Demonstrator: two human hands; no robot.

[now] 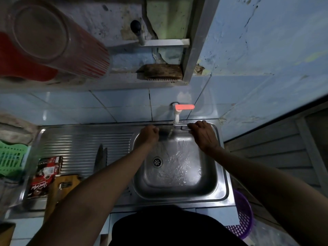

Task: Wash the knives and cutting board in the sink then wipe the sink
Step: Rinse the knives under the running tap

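Observation:
Water runs from the white tap (177, 116) with a red lever into the steel sink (222, 174). Under the stream I hold a knife (164, 133) crosswise at the sink's back edge. My right hand (204, 137) grips its dark handle. My left hand (150, 133) is curled round the blade's far end, though the blade is blurred there. Two more knives (101, 158) lie on the ribbed drainboard, left of the basin. A wooden cutting board (61, 187) lies at the drainboard's front, partly under my left forearm.
A red packet (46, 174) lies beside the board. A green basket (10, 158) sits at far left and a purple basket (244, 217) stands on the floor at right. On the ledge above are a scrub brush (159, 72) and a red jug (44, 41).

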